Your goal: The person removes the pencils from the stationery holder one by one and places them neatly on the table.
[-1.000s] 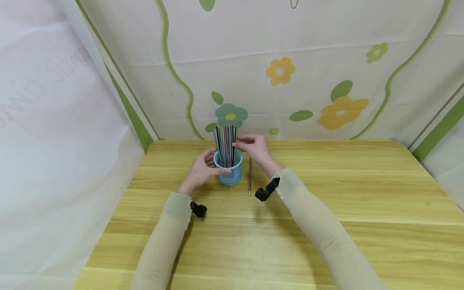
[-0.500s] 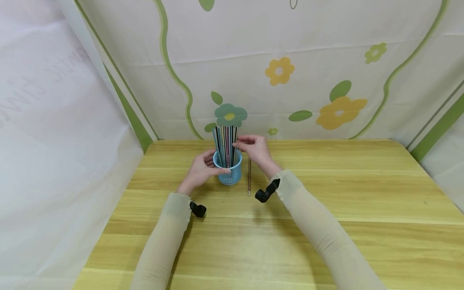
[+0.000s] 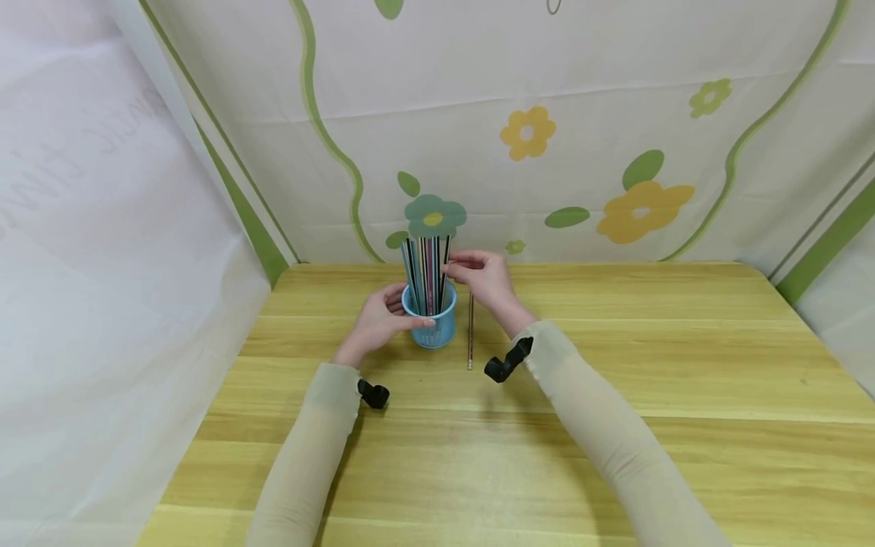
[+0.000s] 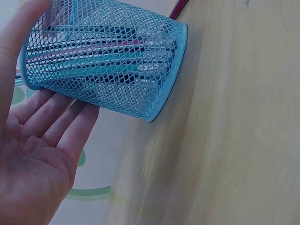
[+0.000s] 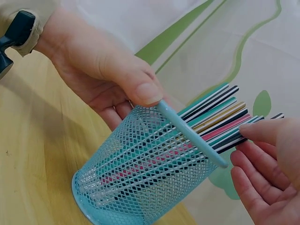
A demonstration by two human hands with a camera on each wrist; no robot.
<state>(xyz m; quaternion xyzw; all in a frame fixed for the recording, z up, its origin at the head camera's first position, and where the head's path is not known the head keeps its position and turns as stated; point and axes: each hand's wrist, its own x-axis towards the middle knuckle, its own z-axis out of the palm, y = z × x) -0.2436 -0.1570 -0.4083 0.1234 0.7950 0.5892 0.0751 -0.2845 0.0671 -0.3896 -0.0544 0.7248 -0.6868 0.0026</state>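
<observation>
A light-blue mesh pencil cup (image 3: 437, 336) stands upright on the table, holding a bunch of striped pencils (image 5: 218, 126) in teal, black, gold and pink. My left hand (image 3: 377, 319) grips the cup from the left, thumb at the near rim and fingers around the far side. Between thumb and fingers, my right hand (image 3: 487, 278) pinches a black striped pencil (image 3: 447, 249) near its top, at the right of the bunch. That pencil's lower part is still inside the cup. One dark red pencil (image 3: 470, 338) lies on the table just right of the cup, its far end hidden by my right hand.
The wooden table (image 3: 615, 365) stretches out on both sides of the cup. A pale flower-print cloth (image 3: 478, 175) hangs along its back edge, and a white sheet (image 3: 123, 304) hangs on the left.
My right hand has risen slightly, and the top of the black striped pencil has moved up a little with it. The left hand and the cup have stayed in place.
</observation>
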